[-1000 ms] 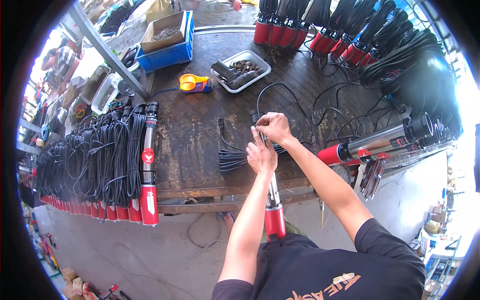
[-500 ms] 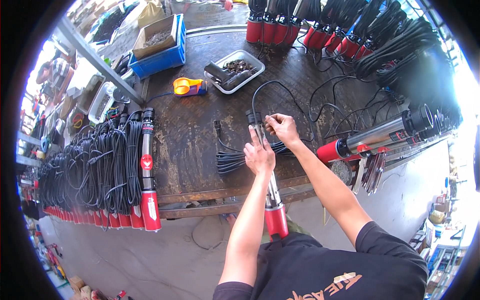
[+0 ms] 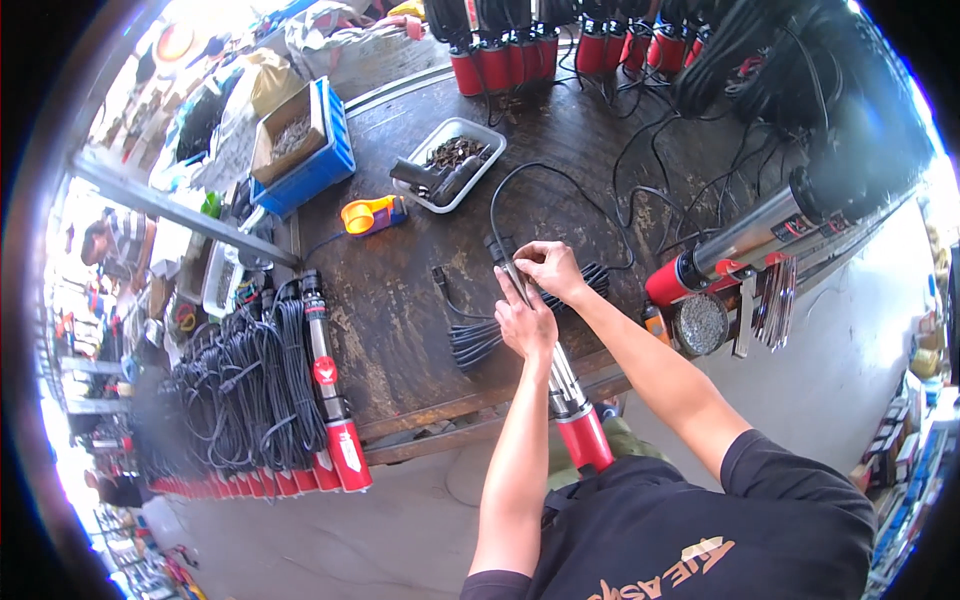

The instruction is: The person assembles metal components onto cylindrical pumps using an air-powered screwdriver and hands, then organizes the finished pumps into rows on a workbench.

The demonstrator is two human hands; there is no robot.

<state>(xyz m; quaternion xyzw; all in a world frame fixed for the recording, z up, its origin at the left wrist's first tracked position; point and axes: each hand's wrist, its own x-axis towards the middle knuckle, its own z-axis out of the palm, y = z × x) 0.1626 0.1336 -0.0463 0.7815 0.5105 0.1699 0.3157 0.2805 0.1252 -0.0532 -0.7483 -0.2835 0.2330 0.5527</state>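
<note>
A long steel pump tube with a red end (image 3: 583,436) runs from my lap up onto the dark workbench (image 3: 400,320). My left hand (image 3: 524,323) grips the tube about halfway along. My right hand (image 3: 549,266) pinches the tube's black top end, where a black cable (image 3: 560,175) comes out and loops across the bench. A bundle of black cables (image 3: 482,338) lies on the bench just left of my hands.
A row of red-ended pumps with coiled black cables (image 3: 250,400) lies at the bench's left. More pumps (image 3: 520,50) stand at the back. A white tray of parts (image 3: 447,164), a yellow tool (image 3: 368,214), a blue crate (image 3: 305,150) and a large steel pump (image 3: 745,240) sit around.
Both hands stay on the tube. The camera has tipped slightly, so the bench sits a little lower in view.
</note>
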